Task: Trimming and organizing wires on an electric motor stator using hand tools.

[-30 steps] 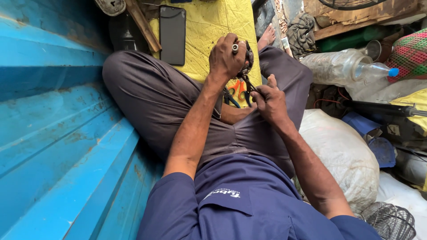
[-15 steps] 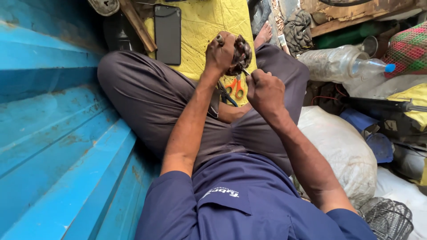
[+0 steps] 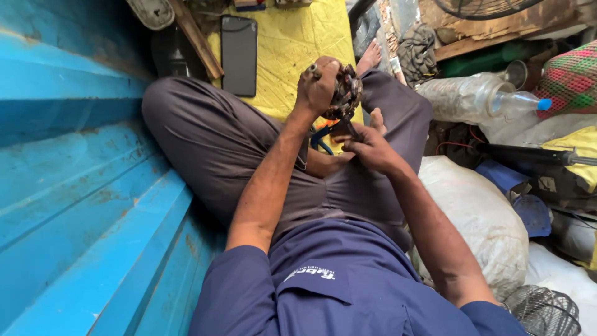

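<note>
Motor winding [image 3: 344,94], a round dark coil pack with coppery wire showing: raised above the lap, over the yellow sheet [image 3: 292,50], gripped from the left side. Listed from large to small:

Blue corrugated wall [image 3: 68,186] along the left; close against the bent knee, so little elbow room there.

Grey trousers [image 3: 211,143], legs crossed; lap serving as work surface, no tabletop anywhere.

White sack [image 3: 479,218] just beside the right forearm, apparently propping the elbow.

Yellow sheet spread on the floor ahead, probably to keep small parts visible and clean.

Clear plastic bottle [image 3: 479,96] with blue cap, lying on its side well right of the hands, among clutter.

Black phone [image 3: 239,55], face up on the sheet's left edge, away from the work.

Left hand [image 3: 316,87]: fingers clenched around the motor winding, held high and tilted toward the face, seemingly to steady it and bring the wires into view.

Right hand [image 3: 370,146]: lower, just under the winding, fingers [image 3: 351,134] pinched shut on a thin dark tool or wire end; cannot tell which, too small. Pinched tip pointing up toward the coil's underside.

Blue-handled tool [image 3: 320,140] resting in the lap between the forearms, within easy reach.
</note>
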